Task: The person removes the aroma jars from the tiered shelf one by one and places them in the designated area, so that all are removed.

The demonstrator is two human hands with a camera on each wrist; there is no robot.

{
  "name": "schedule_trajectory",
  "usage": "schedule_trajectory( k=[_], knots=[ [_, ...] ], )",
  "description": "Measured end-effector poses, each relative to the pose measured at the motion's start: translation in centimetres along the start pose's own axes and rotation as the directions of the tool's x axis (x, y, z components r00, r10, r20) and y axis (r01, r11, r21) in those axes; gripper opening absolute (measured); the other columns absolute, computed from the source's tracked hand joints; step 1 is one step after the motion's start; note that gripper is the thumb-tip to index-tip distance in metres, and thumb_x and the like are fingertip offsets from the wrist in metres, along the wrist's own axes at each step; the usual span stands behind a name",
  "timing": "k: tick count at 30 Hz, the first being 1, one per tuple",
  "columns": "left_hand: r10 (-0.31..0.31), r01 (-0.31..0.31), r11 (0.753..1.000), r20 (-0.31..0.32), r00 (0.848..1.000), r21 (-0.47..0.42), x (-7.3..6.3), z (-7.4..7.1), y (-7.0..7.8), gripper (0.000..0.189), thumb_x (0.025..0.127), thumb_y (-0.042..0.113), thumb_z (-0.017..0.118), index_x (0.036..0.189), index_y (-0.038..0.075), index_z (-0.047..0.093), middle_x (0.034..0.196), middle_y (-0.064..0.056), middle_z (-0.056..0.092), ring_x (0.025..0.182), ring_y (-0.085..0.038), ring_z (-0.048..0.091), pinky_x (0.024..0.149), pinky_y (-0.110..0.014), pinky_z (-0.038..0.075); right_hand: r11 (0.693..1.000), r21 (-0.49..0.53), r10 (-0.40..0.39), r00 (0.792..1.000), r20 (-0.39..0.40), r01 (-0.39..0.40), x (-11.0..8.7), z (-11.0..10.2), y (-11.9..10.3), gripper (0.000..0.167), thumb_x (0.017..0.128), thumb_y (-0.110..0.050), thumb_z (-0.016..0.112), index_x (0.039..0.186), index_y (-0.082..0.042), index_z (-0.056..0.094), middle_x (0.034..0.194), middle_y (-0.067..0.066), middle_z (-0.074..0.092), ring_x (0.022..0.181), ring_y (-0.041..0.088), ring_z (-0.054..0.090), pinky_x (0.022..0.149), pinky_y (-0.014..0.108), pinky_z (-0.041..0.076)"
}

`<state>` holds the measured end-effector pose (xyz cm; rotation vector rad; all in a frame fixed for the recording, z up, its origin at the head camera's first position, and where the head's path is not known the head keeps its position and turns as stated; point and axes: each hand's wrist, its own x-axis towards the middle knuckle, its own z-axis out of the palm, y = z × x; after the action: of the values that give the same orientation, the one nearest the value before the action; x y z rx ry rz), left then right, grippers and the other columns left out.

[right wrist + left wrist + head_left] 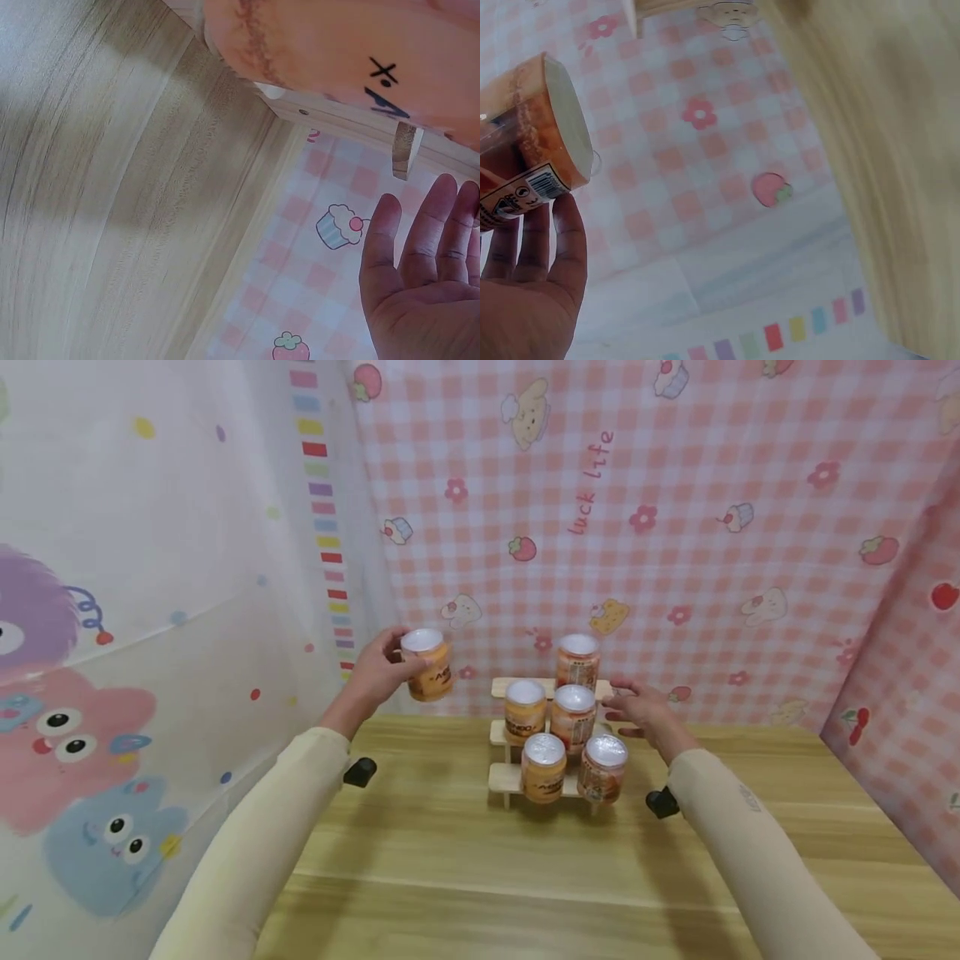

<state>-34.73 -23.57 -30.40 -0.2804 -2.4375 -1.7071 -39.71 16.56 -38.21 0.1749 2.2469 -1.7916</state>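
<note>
My left hand (381, 672) grips an orange can (429, 670) with a white lid, held up in the air left of a small wooden tiered rack (504, 777). In the left wrist view the same can (525, 142) shows its barcode, with fingers (568, 240) against its side. The right hand (643, 712) is beside the rack's right end, its fingers loosely extended toward the top tier and holding nothing. Similar cans stand on the rack: one on top (577, 662), two on the middle tier (525, 710), two on the bottom (543, 768).
The rack stands near the back of a wood-grain table (465, 877). A pink checked cloth (675, 568) hangs behind it, and a white cartoon-printed sheet (187, 610) hangs at the left. Black wrist-worn pieces (361, 772) show beneath both forearms.
</note>
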Motion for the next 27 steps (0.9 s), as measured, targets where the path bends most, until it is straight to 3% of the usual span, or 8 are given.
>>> schedule_trajectory(
  k=[7,13,20,27],
  knots=[
    [-0.009,0.008,0.999,0.008,1.000,0.037,-3.0,-1.2,-1.7,0.064,0.089,0.020,0.073,0.143,0.005,0.043,0.136,-0.014,0.051,0.123,-0.030,0.049,0.099,-0.047,0.044,1.000,0.001,-0.011,1.000,0.005,0.011,-0.2,-0.3,-0.1,0.065,0.103,-0.020,0.054,0.159,-0.014,0.022,0.156,0.019,0.034,0.135,0.038,0.043,0.105,0.053,0.040],
    [-0.007,0.006,0.999,0.037,0.999,0.047,-5.4,-1.1,-2.9,0.065,0.088,0.019,0.074,0.143,0.005,0.042,0.134,-0.016,0.052,0.121,-0.031,0.049,0.092,-0.044,0.048,1.000,0.003,-0.015,1.000,0.016,0.015,-0.2,-0.2,-0.2,0.064,0.103,-0.019,0.054,0.158,-0.013,0.022,0.155,0.019,0.035,0.135,0.037,0.044,0.105,0.053,0.040],
    [0.003,-0.005,0.999,0.061,0.998,0.046,-7.3,0.7,-4.0,0.066,0.085,0.016,0.078,0.141,0.003,0.045,0.131,-0.018,0.054,0.119,-0.032,0.051,0.087,-0.039,0.049,1.000,0.029,0.011,1.000,0.025,-0.012,-0.1,-0.3,-0.6,0.065,0.103,-0.018,0.053,0.159,-0.014,0.021,0.155,0.019,0.035,0.136,0.037,0.042,0.108,0.055,0.036],
    [0.020,-0.022,1.000,0.132,0.991,0.012,-9.4,3.9,-4.9,0.063,0.083,0.012,0.080,0.137,0.003,0.049,0.125,-0.015,0.057,0.114,-0.031,0.055,0.091,-0.043,0.051,1.000,-0.001,-0.003,0.999,0.037,0.003,-0.4,-0.2,-0.4,0.066,0.103,-0.018,0.052,0.160,-0.013,0.018,0.156,0.019,0.032,0.135,0.038,0.043,0.107,0.055,0.038]
  ],
)
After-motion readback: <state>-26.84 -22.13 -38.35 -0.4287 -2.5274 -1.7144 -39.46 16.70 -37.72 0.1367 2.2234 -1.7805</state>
